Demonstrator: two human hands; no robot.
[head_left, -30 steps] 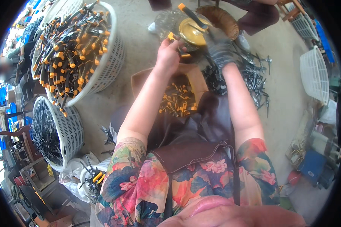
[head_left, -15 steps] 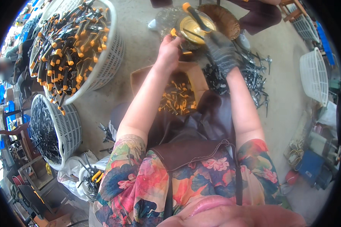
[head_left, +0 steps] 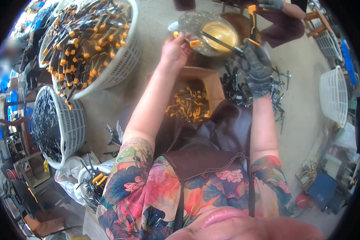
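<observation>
My gloved right hand (head_left: 258,74) is closed around a pair of pliers (head_left: 252,24). One plier handle wears a black-and-orange grip and points up, away from me. The other handle is bare dark metal and reaches left across a yellow bowl (head_left: 233,35). My bare left hand (head_left: 174,51) is closed on black-and-orange handle grips (head_left: 194,43), left of the bowl; their exact number is unclear. Below my hands, a cardboard box (head_left: 217,86) holds many loose grips (head_left: 188,105). Dark metal pliers (head_left: 234,86) lie heaped on the floor to the box's right.
At left stand a large white basket (head_left: 133,44) of orange-gripped pliers and a smaller basket (head_left: 74,124) of dark metal parts. The bowl rests on a speckled round surface (head_left: 188,22). Beyond, another person's gloved hand (head_left: 271,4) shows. A white basket (head_left: 333,96) stands at right.
My right hand has moved right, swinging the pliers so the gripped handle points up beside the bowl and the bare one lies across it. My left hand has shifted slightly left.
</observation>
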